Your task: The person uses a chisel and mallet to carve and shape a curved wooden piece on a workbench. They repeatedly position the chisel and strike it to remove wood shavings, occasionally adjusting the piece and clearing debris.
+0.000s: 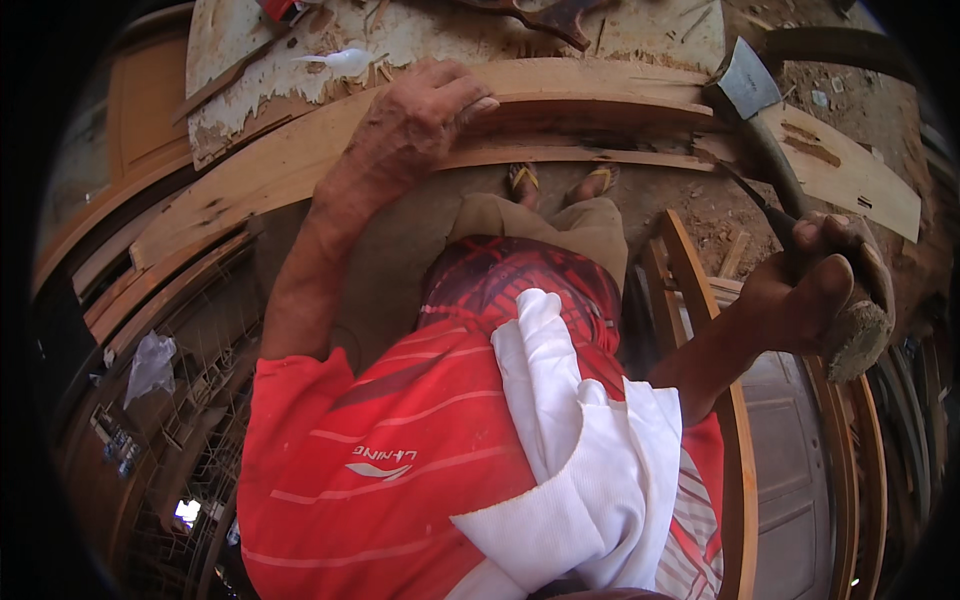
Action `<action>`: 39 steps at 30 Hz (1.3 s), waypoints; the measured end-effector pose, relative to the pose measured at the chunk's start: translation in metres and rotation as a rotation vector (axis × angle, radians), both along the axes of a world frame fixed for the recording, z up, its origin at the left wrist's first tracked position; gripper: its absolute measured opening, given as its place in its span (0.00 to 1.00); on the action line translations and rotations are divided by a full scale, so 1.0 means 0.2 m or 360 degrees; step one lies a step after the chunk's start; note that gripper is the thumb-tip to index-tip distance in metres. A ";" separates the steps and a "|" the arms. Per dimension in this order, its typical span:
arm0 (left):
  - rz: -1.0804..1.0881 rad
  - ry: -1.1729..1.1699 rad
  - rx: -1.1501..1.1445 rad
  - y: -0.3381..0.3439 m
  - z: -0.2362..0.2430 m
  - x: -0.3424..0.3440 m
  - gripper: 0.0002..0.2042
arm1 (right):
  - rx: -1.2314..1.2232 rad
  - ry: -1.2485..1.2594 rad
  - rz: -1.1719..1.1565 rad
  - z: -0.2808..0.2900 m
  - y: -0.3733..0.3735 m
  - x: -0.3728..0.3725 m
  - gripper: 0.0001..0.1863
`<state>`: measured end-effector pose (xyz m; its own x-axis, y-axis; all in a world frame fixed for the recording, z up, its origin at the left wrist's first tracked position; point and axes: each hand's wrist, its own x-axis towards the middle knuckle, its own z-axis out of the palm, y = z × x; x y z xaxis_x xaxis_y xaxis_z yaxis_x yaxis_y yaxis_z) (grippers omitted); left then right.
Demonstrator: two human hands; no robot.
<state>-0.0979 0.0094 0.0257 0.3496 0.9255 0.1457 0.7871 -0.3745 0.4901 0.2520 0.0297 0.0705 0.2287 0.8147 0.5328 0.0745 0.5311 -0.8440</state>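
The right hand (820,290) has its fingers wrapped round the hatchet (775,150) handle's end, its head-heavy steel blade at one o'clock. The left hand (415,125), fingers spread flat, pins the stiff curved plank (600,100) (rough, splintery) at twelve o'clock.

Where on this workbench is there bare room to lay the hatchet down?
Bare wood lies on the long curved pale plank, between the left hand and the steel-headed hatchet in the right hand. The chipped white board behind is crowded with scraps and shavings.
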 end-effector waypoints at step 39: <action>0.0679 -0.0269 0.0106 -0.58 -0.03 -0.26 0.11 | -0.0119 -0.0296 -0.0373 0.05 -0.03 -0.09 0.20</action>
